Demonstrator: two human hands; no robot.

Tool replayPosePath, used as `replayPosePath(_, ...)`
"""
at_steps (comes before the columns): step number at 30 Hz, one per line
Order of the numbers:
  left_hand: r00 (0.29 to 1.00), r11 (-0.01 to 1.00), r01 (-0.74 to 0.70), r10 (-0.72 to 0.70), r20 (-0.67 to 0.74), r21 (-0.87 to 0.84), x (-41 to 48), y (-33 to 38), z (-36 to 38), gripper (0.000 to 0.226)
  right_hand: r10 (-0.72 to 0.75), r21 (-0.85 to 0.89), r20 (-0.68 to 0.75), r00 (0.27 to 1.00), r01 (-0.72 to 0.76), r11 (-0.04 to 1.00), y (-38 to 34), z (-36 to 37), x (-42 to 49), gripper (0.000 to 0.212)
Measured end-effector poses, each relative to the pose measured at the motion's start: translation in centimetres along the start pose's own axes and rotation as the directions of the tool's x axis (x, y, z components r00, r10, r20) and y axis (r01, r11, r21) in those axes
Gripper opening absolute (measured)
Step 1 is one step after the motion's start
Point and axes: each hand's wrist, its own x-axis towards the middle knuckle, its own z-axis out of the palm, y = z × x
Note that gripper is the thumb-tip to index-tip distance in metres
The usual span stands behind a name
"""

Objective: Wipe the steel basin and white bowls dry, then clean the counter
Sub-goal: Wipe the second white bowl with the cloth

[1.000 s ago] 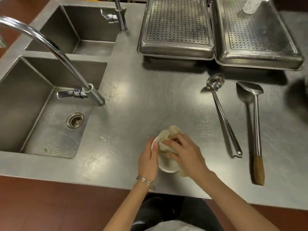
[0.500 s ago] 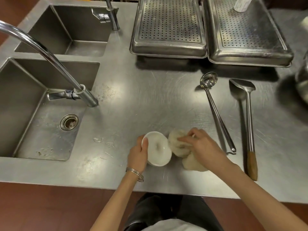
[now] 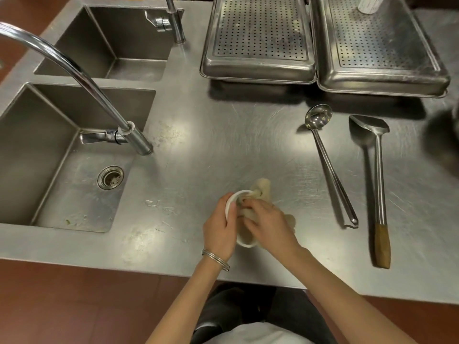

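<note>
A small white bowl (image 3: 236, 197) is held just above the steel counter (image 3: 223, 135), near its front edge. My left hand (image 3: 219, 229) grips the bowl's left rim, thumb over the edge. My right hand (image 3: 269, 225) grips a beige cloth (image 3: 262, 188) and pushes it into the bowl; part of the cloth sticks out past the far rim, another fold shows to the right of my wrist. Most of the bowl is hidden under both hands.
A steel ladle (image 3: 327, 160) and a wooden-handled spatula (image 3: 378, 180) lie to the right. Two perforated steel trays (image 3: 258, 65) (image 3: 382, 78) stand at the back. A double sink (image 3: 62, 157) with a curved tap (image 3: 99, 95) fills the left. A dark blurred object (image 3: 444, 140) sits at the right edge.
Half a second ago the cloth was outside the bowl, to its right. My right hand has brought the cloth back into the bowl, which my left hand still holds.
</note>
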Motion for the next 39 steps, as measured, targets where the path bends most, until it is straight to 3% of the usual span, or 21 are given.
replayPosePath(2,1.0,1.0,0.009,-0.009,-0.02,0.005,0.0,-0.2,-0.1,0.04,-0.117,-0.174,0.159,0.98,0.144,0.974,1.2,1.5,0.1,0.035)
replayPosePath(4,1.0,1.0,0.023,-0.023,-0.014,0.0,0.1,-0.4,-0.1,0.033,-0.187,-0.236,0.258,0.948,0.25,0.939,1.9,1.7,0.2,0.03)
replayPosePath(8,1.0,0.999,0.017,-0.018,-0.021,-0.033,-0.2,-0.7,0.4,0.04,-0.071,-0.268,0.435,0.898,0.204,0.942,2.3,0.2,0.1,0.027)
replayPosePath(12,0.998,0.996,0.058,-0.056,0.029,-0.065,-0.3,-1.5,1.3,0.032,-0.098,-0.306,0.507,0.856,0.285,0.908,2.2,-1.8,-0.4,0.026)
replayPosePath(14,0.996,0.991,0.085,-0.081,0.041,-0.1,-0.5,-1.7,1.4,0.027,-0.028,-0.248,0.426,0.904,0.147,0.957,1.9,-2.4,-0.5,0.023)
replayPosePath(16,0.994,0.981,0.108,-0.102,0.047,-0.161,-0.6,-1.6,1.4,0.023,0.072,-0.002,0.161,0.984,-0.072,0.997,1.4,-2.6,-0.5,0.02)
replayPosePath(17,0.994,0.977,0.109,-0.101,0.051,-0.183,-0.6,-1.5,1.4,0.023,0.096,0.105,0.057,0.994,-0.102,0.989,0.9,-2.3,-0.5,0.018)
replayPosePath(18,0.994,0.977,0.098,-0.089,0.056,-0.19,-0.7,-1.4,1.4,0.024,0.091,0.121,0.061,0.994,-0.098,0.988,0.6,-1.8,-0.6,0.018)
replayPosePath(20,0.997,0.983,0.058,-0.048,0.057,-0.174,-0.5,-1.1,1.3,0.035,-0.014,0.022,0.21,0.978,0.009,1.0,0.1,-0.1,-1.1,0.023)
replayPosePath(22,0.999,0.989,0.033,-0.029,0.032,-0.143,0.2,-1.5,0.9,0.046,-0.084,-0.109,0.39,0.917,0.137,0.985,0.3,0.6,-1.4,0.026)
replayPosePath(25,0.999,0.993,0.021,-0.016,0.043,-0.113,0.5,-2.2,0.7,0.049,-0.02,-0.282,0.552,0.833,0.209,0.936,1.1,-0.4,-0.9,0.023)
replayPosePath(26,0.998,0.992,0.04,-0.034,0.052,-0.121,0.3,-2.3,1.0,0.045,0.045,-0.327,0.563,0.825,0.172,0.929,0.9,-1.0,-0.7,0.024)
replayPosePath(27,0.996,0.989,0.064,-0.056,0.063,-0.134,0.0,-2.3,1.3,0.037,0.096,-0.37,0.535,0.84,0.131,0.92,0.8,-1.7,-0.7,0.027)
replayPosePath(29,0.994,0.984,0.093,-0.083,0.073,-0.153,-0.5,-2.0,1.6,0.024,0.05,-0.502,0.479,0.876,0.227,0.835,1.5,-3.2,-0.9,0.031)
replayPosePath(31,0.995,0.984,0.087,-0.078,0.061,-0.153,-0.5,-2.1,1.4,0.023,0.092,-0.48,0.414,0.906,0.132,0.867,1.5,-4.8,-1.0,0.018)
replayPosePath(32,0.996,0.986,0.078,-0.071,0.054,-0.147,-0.4,-2.1,1.2,0.024,0.099,-0.401,0.311,0.945,0.036,0.916,1.6,-5.3,-1.1,0.02)
replayPosePath(33,0.997,0.989,0.063,-0.057,0.048,-0.134,-0.4,-2.0,1.0,0.025,-0.035,-0.396,0.157,0.987,0.095,0.913,1.6,-5.6,-1.1,0.025)
replayPosePath(34,0.998,0.992,0.043,-0.038,0.045,-0.118,-0.5,-1.9,0.9,0.026,-0.16,-0.415,0.09,0.983,0.184,0.891,1.7,-5.1,-1.2,0.022)
replayPosePath(36,0.999,0.995,0.002,0.003,0.051,-0.1,-0.6,-1.4,1.2,0.026,-0.334,-0.384,0.085,0.939,0.34,0.858,1.8,-3.6,-0.9,0.009)
replayPosePath(39,0.997,0.997,-0.044,0.048,0.06,-0.064,-0.3,-1.2,1.6,0.025,-0.329,-0.473,0.216,0.919,0.393,0.789,3.2,-0.7,-1.0,0.03)
